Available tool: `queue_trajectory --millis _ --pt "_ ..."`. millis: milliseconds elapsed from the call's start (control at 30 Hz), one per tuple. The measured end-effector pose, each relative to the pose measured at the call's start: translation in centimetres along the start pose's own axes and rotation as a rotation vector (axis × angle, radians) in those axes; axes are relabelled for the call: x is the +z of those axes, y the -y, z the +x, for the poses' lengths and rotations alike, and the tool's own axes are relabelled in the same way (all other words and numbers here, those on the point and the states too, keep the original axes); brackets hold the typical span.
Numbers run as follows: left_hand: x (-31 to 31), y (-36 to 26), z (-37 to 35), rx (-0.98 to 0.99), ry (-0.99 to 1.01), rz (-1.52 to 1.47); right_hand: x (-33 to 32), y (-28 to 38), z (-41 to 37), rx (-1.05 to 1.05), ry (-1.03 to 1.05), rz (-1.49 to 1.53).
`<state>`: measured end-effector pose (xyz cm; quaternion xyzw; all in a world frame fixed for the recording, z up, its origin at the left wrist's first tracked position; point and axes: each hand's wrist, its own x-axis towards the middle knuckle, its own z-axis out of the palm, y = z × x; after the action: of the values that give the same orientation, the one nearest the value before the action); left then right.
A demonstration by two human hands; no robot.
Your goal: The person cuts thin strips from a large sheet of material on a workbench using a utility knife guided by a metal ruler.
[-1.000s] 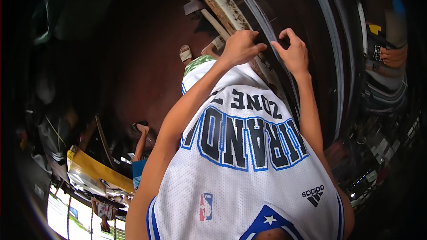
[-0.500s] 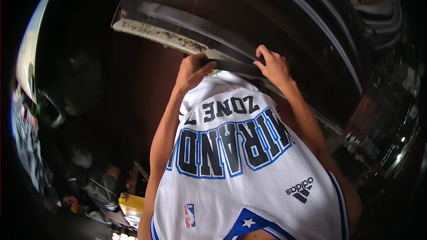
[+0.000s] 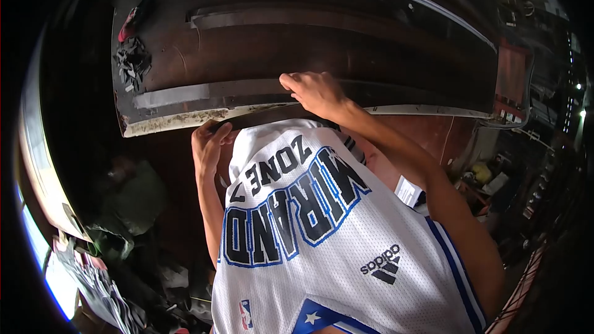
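A long brown worktable (image 3: 322,49) with a worn pale front edge stretches in front of me. My right hand (image 3: 317,91) rests on that front edge, fingers curled over a thin dark strip (image 3: 263,115) that runs along it. Just below the edge, my left hand (image 3: 207,143) is closed around the strip's left end. My white and blue jersey (image 3: 322,235) fills the lower middle and hides whatever lies beneath the hands.
A flat grey strip (image 3: 198,93) lies along the table near its front, another dark strip (image 3: 297,17) farther back. Dark scraps (image 3: 131,62) are piled at the table's left end. Bundles and clutter (image 3: 130,204) sit lower left; shelves with small items (image 3: 495,179) are at the right.
The view has swung so the table now lies level across the top. My left hand has dropped below the table edge and my right hand has slid left along the strip.
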<state>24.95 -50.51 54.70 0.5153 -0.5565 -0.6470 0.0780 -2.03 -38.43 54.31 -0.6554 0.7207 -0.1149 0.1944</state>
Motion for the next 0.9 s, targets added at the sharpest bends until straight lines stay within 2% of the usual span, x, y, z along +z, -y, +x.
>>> queue_trajectory --millis 167,267,400,467,500,600,667,733,800,900 --pt "-3.6 0.5 0.1 -0.029 -0.048 -0.003 0.3 0.3 -0.2 -0.022 -0.049 -0.076" --pt "-5.8 0.1 -0.6 -0.020 -0.119 -0.014 0.9 -0.3 -0.4 -0.099 -0.165 -0.017" --pt "-9.3 -0.6 -1.9 0.021 -0.161 0.057 0.1 0.0 -0.9 -0.052 -0.152 0.049" --pt "-9.4 -1.9 -2.8 0.069 -0.122 0.079 -1.1 1.2 -1.6 -0.226 -0.510 -0.026" --pt "-9.4 -2.3 -3.2 0.105 -0.080 0.045 -0.3 1.9 -2.3 -0.182 -0.431 0.114" --pt "-9.1 -3.6 -4.3 0.173 -0.008 0.002 0.4 5.3 -2.4 -0.325 -0.465 0.288" --pt "-10.2 -2.9 -4.0 0.212 -0.039 -0.052 2.0 6.7 -0.9 -0.351 -0.279 0.278" --pt "-10.8 -2.9 -4.2 0.248 -0.083 -0.063 3.5 6.8 -0.1 -0.313 -0.250 0.234" --pt "-12.1 -3.0 -4.4 0.278 -0.105 -0.069 4.5 6.3 0.5 -0.224 -0.108 0.317" --pt "-14.3 -3.8 -5.2 0.334 -0.103 -0.102 5.8 4.1 0.8 -0.168 -0.125 0.248"
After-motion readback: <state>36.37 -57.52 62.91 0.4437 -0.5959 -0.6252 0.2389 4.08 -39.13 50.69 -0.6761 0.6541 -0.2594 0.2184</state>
